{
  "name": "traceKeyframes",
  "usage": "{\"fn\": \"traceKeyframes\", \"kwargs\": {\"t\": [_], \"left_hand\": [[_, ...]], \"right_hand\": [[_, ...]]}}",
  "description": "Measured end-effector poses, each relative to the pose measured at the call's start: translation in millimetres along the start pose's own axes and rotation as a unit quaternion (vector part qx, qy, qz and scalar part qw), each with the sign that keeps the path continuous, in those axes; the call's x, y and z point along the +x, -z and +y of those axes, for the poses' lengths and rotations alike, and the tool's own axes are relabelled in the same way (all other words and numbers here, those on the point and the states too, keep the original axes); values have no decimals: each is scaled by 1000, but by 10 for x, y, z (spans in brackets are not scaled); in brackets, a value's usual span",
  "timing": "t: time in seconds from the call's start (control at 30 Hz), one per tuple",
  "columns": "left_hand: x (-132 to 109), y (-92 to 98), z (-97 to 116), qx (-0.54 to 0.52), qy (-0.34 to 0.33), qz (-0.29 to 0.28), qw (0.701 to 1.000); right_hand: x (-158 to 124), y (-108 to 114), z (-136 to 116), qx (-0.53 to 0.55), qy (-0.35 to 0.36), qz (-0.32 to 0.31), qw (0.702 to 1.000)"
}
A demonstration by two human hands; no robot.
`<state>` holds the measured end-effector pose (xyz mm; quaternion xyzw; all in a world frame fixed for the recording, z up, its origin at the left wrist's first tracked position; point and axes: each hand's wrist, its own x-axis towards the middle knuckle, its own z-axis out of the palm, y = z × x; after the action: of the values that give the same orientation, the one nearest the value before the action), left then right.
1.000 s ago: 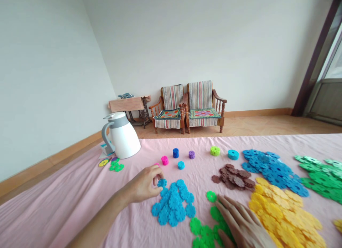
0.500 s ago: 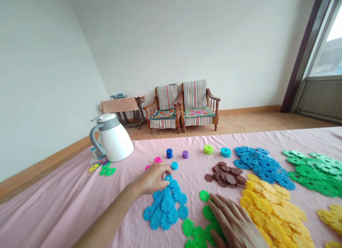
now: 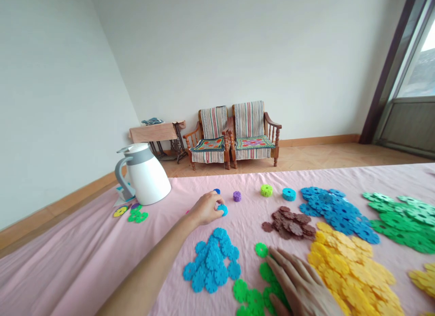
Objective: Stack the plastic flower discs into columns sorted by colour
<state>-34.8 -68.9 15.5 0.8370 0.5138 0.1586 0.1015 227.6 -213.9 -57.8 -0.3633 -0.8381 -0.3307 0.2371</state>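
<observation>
My left hand reaches past the light-blue pile with its fingers pinched on a light-blue notched plastic disc at the small light-blue stack. Whether the disc rests fully on the stack is hidden by my fingers. Nearer to me is the loose pile of light-blue discs. My right hand lies flat with its fingers stretched out over bright green discs, covering part of them. One single green disc lies by its fingertips.
Beyond are purple, lime and turquoise stacks. Brown, blue, yellow and green piles spread rightward. A white jug stands left on the pink cloth, near a few discs.
My left hand has moved forward from the top of the light-blue pile to the small light-blue stack, bringing a disc along. My right hand has stayed in place.
</observation>
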Motion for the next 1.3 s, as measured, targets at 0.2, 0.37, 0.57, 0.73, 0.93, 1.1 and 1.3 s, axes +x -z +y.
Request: {"fn": "traceKeyframes", "kwargs": {"t": [0.2,0.37,0.57,0.73,0.93,1.1,1.3], "left_hand": [[45,-14,44,26,-2,-10,1000],[75,-37,13,28,-2,-24,999],[-92,85,29,-16,-28,-19,999],[-353,209,121,-32,-63,-147,987],[-439,161,155,-31,-50,-149,987],[-417,104,116,-32,-56,-135,989],[-327,147,83,-42,-44,-95,994]], "right_hand": [[14,0,-3,3,-6,1,1000],[44,58,3,-15,5,2,1000],[44,62,16,-21,7,0,1000],[27,45,4,-15,-2,7,1000],[12,32,-27,-4,-2,3,1000],[16,33,-5,-12,0,-1,1000],[-14,14,-15,-13,0,-4,1000]]}}
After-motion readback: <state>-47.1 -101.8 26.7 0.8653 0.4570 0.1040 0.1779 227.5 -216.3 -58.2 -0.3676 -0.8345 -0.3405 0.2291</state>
